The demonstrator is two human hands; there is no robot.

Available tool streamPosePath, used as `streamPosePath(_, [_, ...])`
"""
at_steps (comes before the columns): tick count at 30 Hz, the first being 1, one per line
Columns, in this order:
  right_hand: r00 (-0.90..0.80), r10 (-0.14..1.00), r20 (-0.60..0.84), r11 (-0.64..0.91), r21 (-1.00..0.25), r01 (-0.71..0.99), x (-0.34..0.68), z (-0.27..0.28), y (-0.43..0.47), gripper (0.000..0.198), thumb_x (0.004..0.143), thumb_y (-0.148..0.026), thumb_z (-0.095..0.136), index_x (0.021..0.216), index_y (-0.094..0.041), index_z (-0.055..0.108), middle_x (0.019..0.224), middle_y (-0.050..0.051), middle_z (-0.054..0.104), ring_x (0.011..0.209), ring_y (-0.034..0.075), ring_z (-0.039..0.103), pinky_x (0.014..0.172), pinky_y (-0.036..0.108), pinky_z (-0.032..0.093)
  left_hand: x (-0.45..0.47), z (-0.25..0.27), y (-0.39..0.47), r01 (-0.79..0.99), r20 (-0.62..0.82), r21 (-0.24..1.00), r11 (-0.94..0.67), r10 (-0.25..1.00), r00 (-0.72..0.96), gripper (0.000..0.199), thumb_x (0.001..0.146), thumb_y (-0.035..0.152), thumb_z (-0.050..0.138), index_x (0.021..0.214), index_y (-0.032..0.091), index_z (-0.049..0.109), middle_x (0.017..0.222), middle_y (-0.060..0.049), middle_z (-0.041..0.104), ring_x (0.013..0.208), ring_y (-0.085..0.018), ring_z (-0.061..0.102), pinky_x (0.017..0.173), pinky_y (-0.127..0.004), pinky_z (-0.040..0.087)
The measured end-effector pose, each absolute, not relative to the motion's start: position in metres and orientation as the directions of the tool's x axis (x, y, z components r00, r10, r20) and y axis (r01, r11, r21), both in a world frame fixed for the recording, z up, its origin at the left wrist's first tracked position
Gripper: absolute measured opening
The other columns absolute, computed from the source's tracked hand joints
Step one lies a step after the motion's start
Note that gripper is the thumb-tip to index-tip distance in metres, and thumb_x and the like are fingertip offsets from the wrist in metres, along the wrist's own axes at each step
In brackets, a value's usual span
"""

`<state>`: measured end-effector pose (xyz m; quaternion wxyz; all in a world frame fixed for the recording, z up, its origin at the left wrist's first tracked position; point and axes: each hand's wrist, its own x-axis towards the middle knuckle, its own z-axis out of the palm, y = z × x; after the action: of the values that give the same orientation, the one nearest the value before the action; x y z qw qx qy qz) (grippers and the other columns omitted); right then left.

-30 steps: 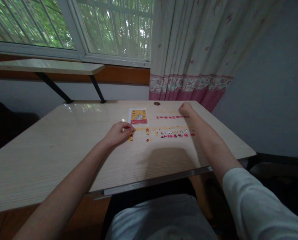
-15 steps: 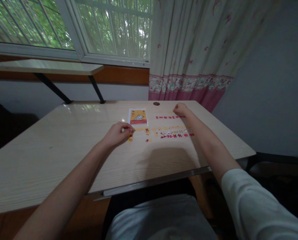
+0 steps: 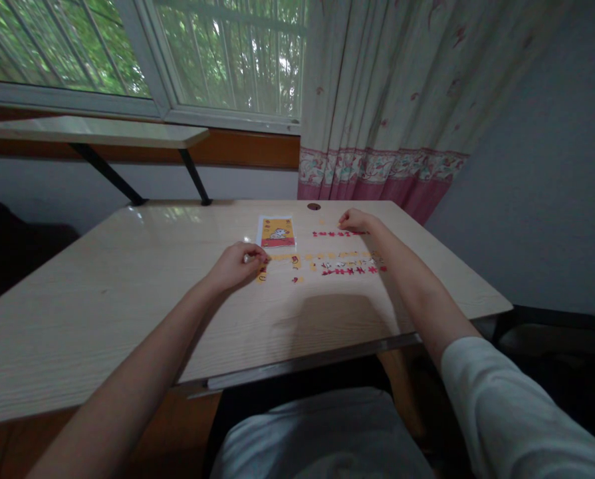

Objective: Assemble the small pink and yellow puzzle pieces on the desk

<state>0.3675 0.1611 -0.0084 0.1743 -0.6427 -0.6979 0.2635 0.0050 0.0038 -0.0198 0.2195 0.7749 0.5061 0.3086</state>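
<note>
My left hand (image 3: 240,263) rests on the desk with its fingers pinched together at the left end of a row of joined yellow jigsaw puzzle pieces (image 3: 280,257). What its fingertips hold, if anything, is too small to make out. Farther back and to the right, the fingers of my right hand (image 3: 356,220) close on a small yellow puzzle piece (image 3: 340,226). Just in front of that hand lies a row of red puzzle pieces (image 3: 331,234). A picture card (image 3: 278,233) with a white cartoon animal on yellow and red lies behind the joined pieces.
Loose yellow, white and red pieces (image 3: 354,271) lie in rows on the right half of the desk (image 3: 127,286). At the back are a round cable hole (image 3: 314,207) and a raised shelf (image 3: 177,136) on black brackets. A curtain (image 3: 377,159) hangs behind.
My right hand has moved slightly left, reaching the yellow piece that lay beside its fingertips. My left hand stays at the joined pieces.
</note>
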Motion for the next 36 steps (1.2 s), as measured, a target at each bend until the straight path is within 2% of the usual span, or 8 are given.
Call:
streamPosePath(7, [-0.162,0.984,-0.078,0.075,-0.645,0.76,0.364,-0.015,0.157,0.026,0.064,-0.016,0.075,0.086,-0.012,0.062,0.057,-0.004,0.058,0.044,0.005,0.043,0.046,0.019,0.035,0.004,-0.022,0.006,0.654,0.262,0.641,-0.402,0.915,0.305,0.022,0.079,0.03,0.056,0.084,0.016,0.073,0.088,-0.01,0.073,0.081,-0.021,0.065,0.072,-0.031,0.049])
streamPosePath(13, [-0.226,0.974,0.016,0.16,-0.757,0.634,0.359,-0.019,0.149,0.021,0.07,-0.02,0.072,0.086,-0.012,0.061,0.054,-0.005,0.053,0.042,0.004,0.039,0.043,0.018,0.031,0.004,-0.022,0.005,0.657,0.236,0.645,-0.39,0.92,0.314,0.024,0.08,0.031,0.054,0.086,0.015,0.072,0.088,-0.011,0.073,0.079,-0.021,0.065,0.07,-0.031,0.049])
streamPosePath(17, [-0.265,0.962,0.071,0.202,-0.837,0.508,0.346,-0.013,0.129,0.02,0.071,-0.025,0.071,0.084,-0.013,0.062,0.06,-0.001,0.059,0.052,0.008,0.048,0.05,0.02,0.038,0.005,-0.02,0.005,0.677,0.24,0.624,-0.391,0.92,0.31,0.025,0.08,0.032,0.055,0.086,0.015,0.073,0.087,-0.011,0.072,0.077,-0.021,0.064,0.07,-0.031,0.048])
streamPosePath(21, [-0.401,0.91,0.11,0.285,-0.866,0.41,0.323,-0.006,0.098,0.023,0.067,-0.024,0.072,0.086,-0.014,0.063,0.067,0.0,0.061,0.06,0.009,0.052,0.056,0.02,0.042,0.006,-0.018,0.003,0.684,0.266,0.586,-0.434,0.901,0.344,0.023,0.079,0.028,0.056,0.085,0.015,0.074,0.086,-0.01,0.072,0.079,-0.021,0.063,0.073,-0.031,0.047])
streamPosePath(24, [-0.528,0.848,0.042,0.269,-0.893,0.362,0.302,-0.008,0.069,0.022,0.067,-0.023,0.071,0.085,-0.014,0.061,0.064,-0.003,0.057,0.055,0.007,0.049,0.053,0.019,0.038,0.01,-0.018,-0.001,0.638,0.274,0.553,-0.536,0.84,0.469,0.02,0.079,0.025,0.056,0.084,0.016,0.074,0.084,-0.008,0.072,0.081,-0.02,0.062,0.076,-0.031,0.047])
streamPosePath(29, [-0.665,0.742,-0.081,0.229,-0.902,0.366,0.274,-0.016,0.035,0.022,0.067,-0.025,0.07,0.084,-0.013,0.061,0.06,-0.005,0.056,0.049,0.005,0.044,0.048,0.018,0.032,0.023,-0.021,-0.009,0.465,0.285,0.446,-0.765,0.614,0.736,0.022,0.083,0.025,0.055,0.091,0.02,0.075,0.078,-0.005,0.069,0.077,-0.016,0.059,0.077,-0.029,0.045])
streamPosePath(36, [-0.67,0.739,-0.063,0.269,-0.885,0.38,0.263,-0.022,0.027,0.016,0.067,-0.02,0.068,0.081,-0.012,0.065,0.065,-0.002,0.061,0.058,0.007,0.052,0.058,0.019,0.039,0.032,-0.022,-0.016,0.429,0.275,0.342,-0.836,0.526,0.805,0.026,0.088,0.025,0.053,0.104,0.022,0.073,0.072,-0.004,0.061,0.075,-0.017,0.055,0.074,-0.029,0.043])
